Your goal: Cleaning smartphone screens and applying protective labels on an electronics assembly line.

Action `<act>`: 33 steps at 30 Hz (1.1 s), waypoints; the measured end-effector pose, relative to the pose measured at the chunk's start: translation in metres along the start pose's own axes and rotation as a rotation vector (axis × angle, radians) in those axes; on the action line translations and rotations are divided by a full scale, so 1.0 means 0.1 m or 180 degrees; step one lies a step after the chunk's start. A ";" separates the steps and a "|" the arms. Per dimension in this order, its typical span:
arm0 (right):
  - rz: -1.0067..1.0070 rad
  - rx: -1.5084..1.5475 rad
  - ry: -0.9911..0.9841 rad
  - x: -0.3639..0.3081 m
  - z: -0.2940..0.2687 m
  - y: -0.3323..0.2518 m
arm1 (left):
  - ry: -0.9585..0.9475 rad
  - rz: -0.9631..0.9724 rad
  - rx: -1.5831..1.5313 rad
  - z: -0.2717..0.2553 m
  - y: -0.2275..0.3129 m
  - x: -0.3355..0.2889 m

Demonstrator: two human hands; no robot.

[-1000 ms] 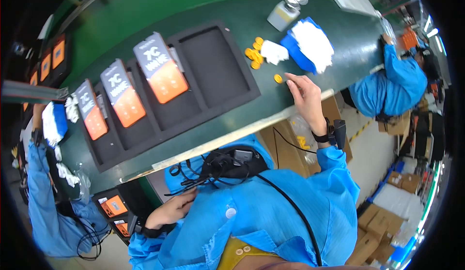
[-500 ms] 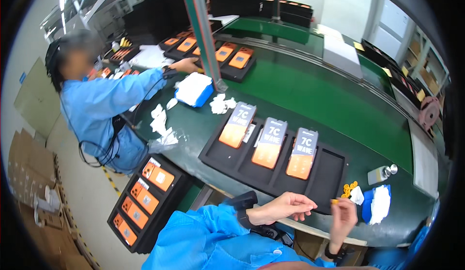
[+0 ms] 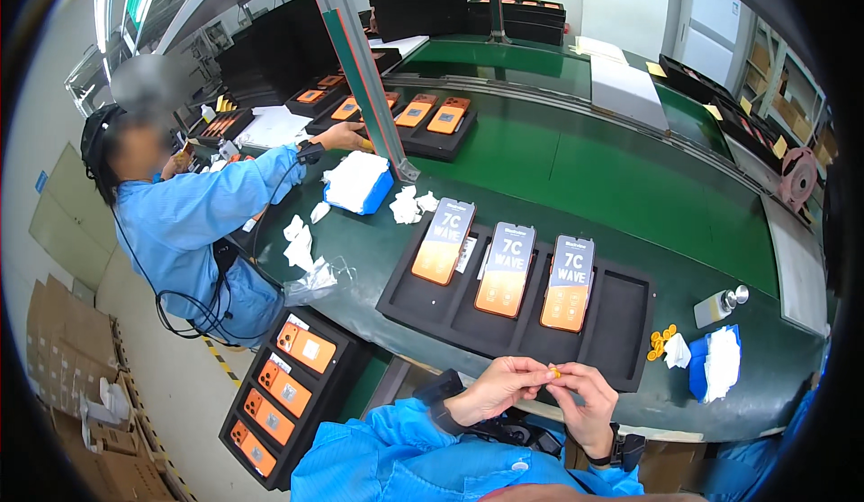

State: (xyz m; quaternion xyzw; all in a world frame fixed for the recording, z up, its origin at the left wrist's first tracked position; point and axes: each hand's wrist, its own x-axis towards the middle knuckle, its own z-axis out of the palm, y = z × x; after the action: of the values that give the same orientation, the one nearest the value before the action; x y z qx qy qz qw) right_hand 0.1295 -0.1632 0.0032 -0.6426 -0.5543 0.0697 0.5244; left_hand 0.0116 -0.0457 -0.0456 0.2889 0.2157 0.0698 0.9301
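My left hand [image 3: 506, 387] and my right hand [image 3: 587, 405] meet in front of the black tray's near edge. Their fingertips pinch a small yellow finger cot [image 3: 554, 372] between them. Just beyond, the black compartment tray [image 3: 615, 322] holds three phones with printed front films: a left phone [image 3: 444, 242], a middle phone [image 3: 506, 270] and a right phone [image 3: 568, 284]. The tray's rightmost compartment has no phone. Right of the tray lie several more yellow finger cots [image 3: 661, 343], beside a crumpled white wipe [image 3: 677, 351].
A blue box of white wipes [image 3: 717, 364] and a metal-capped bottle [image 3: 720, 306] stand at right. Another tray [image 3: 290, 385] of orange phones sits lower left. A co-worker in blue [image 3: 193, 196] reaches past a metal post [image 3: 360, 79]. A green belt [image 3: 558, 169] runs behind.
My right hand has moved left, bringing the yellow finger cot to my left fingertips. Both hands now touch it. The co-worker's arm stays near the far trays; the view has shifted slightly.
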 end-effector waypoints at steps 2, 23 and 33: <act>-0.0053 -0.0018 -0.0014 0.01 -0.02 0.02 | 0.0042 -0.0013 0.0022 0.02 0.00 0.03; 0.0286 0.0100 -0.0826 -0.08 -0.14 -0.07 | -0.0289 0.0090 0.1687 0.36 -0.12 -0.19; 0.0907 0.1158 -0.0352 -0.18 0.01 0.02 | 0.0409 0.0609 0.1304 0.46 0.00 -0.30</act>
State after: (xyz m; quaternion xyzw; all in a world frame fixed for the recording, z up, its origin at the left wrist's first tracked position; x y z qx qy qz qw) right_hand 0.1229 -0.1765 -0.0076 -0.6044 -0.4643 0.2768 0.5852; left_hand 0.0053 -0.0764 -0.0003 0.4858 0.2557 0.1306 0.8256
